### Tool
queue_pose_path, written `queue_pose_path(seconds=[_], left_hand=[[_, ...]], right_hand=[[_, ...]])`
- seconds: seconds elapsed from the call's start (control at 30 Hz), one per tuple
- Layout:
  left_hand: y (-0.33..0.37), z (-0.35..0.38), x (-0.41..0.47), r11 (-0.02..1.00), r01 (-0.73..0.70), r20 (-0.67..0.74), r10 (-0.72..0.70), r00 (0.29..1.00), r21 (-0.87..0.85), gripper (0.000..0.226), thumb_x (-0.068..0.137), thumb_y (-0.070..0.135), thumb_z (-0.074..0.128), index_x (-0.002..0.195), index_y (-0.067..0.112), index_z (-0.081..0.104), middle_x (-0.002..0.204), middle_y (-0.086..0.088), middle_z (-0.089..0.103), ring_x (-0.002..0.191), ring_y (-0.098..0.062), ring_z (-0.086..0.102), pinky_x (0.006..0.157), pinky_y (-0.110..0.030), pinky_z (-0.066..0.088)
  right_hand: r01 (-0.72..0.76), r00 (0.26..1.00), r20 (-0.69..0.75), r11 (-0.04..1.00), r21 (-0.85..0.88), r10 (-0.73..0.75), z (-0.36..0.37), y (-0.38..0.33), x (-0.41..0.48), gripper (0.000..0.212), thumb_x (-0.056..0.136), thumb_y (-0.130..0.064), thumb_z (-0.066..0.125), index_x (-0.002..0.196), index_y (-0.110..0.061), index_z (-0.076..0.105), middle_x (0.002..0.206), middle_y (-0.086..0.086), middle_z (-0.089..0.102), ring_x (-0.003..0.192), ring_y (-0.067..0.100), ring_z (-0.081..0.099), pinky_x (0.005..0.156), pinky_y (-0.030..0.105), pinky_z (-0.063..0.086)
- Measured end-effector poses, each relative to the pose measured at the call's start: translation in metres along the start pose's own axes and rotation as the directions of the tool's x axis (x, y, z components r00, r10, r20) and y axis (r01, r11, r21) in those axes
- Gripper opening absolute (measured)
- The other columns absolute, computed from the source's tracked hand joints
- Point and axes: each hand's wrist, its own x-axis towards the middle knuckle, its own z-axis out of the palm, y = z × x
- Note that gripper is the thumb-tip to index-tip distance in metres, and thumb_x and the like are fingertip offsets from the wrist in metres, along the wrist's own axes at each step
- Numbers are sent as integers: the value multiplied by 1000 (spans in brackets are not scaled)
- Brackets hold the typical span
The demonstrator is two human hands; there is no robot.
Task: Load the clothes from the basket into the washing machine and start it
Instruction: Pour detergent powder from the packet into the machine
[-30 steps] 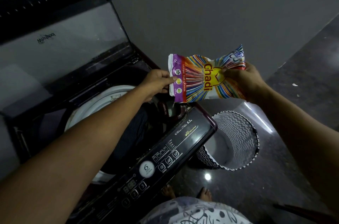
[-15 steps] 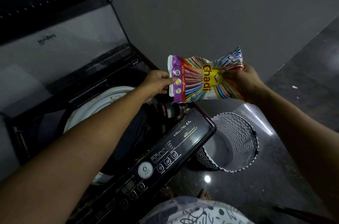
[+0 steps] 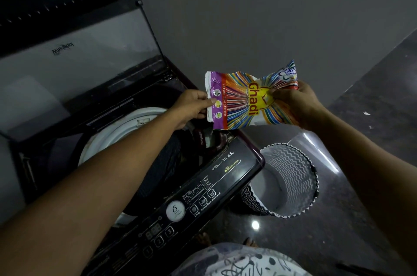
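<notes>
A detergent packet [image 3: 246, 104] is being gripped by the left hand [image 3: 191, 107] and the right hand [image 3: 297, 104]. Dark clothes [image 3: 162, 162] are apparently being held in the washing machine [image 3: 225, 176].

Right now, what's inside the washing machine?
Dark striped clothes lie in the washing machine's white-rimmed drum. The person's left arm and the control panel cover most of the drum, so anything deeper, and how full it is, cannot be seen.

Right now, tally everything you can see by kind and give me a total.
Hands: 2, left hand and right hand, both gripping the packet
Detergent packet: 1
Washing machine: 1, lid raised
Laundry basket: 1, on the floor
Total: 5
The clothes in the drum are too dark to count.
</notes>
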Motion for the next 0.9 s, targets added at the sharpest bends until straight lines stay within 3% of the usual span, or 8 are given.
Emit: queue_pose_path(seconds=[0.13, 0.23, 0.4, 0.63, 0.9], left_hand=[[0, 0, 0, 1000, -1, -11, 1, 1000, -10, 23, 95, 26, 68, 112, 11, 71, 103, -3, 77, 92, -16, 71, 90, -38, 56], [0, 0, 0, 1000, 0, -10, 0, 1000, -15, 21, 94, 27, 69, 110, 14, 72, 101, -1, 78, 96, -17, 72, 89, -37, 57], [-1, 0, 1, 1000, -1, -6, 0, 1000, -11, 20, 95, 26, 68, 110, 13, 71, 99, 1, 78, 93, -15, 73, 89, -37, 58], [-5, -1, 2, 1000, -1, 5, 1, 1000, -15, 18, 95, 27, 68, 108, 16, 72, 99, 1, 78, 98, -18, 73, 92, -39, 58], [-3, 0, 3, 1000, -8, 3, 8, 1000, -5, 22, 95, 27, 67, 111, 12, 72, 102, -1, 78, 94, -16, 72, 90, -37, 57]], right_hand=[[-9, 1000, 16, 1000, -8, 9, -1, -2, 1, 35, 89, -11, 72, 123, -11, 63, 106, 9, 74, 86, 25, 75, 67, 33, 63], [-7, 1000, -5, 1000, -2, 7, -1, -1, 4, 37, 88, -11, 72, 123, -10, 63, 107, 10, 74, 89, 27, 76, 74, 39, 64], [2, 1000, 16, 1000, -6, -2, 1, -3, 3, 31, 89, -8, 70, 120, -11, 64, 102, 7, 74, 81, 20, 75, 66, 32, 64], [5, 1000, 25, 1000, -9, -4, 2, -3, 2, 34, 90, -9, 70, 122, -10, 62, 105, 9, 73, 85, 23, 74, 61, 28, 61], [-18, 1000, 18, 1000, 16, 18, 0, 2, 4, 39, 88, -11, 72, 125, -9, 61, 110, 12, 73, 92, 28, 74, 69, 35, 63]])
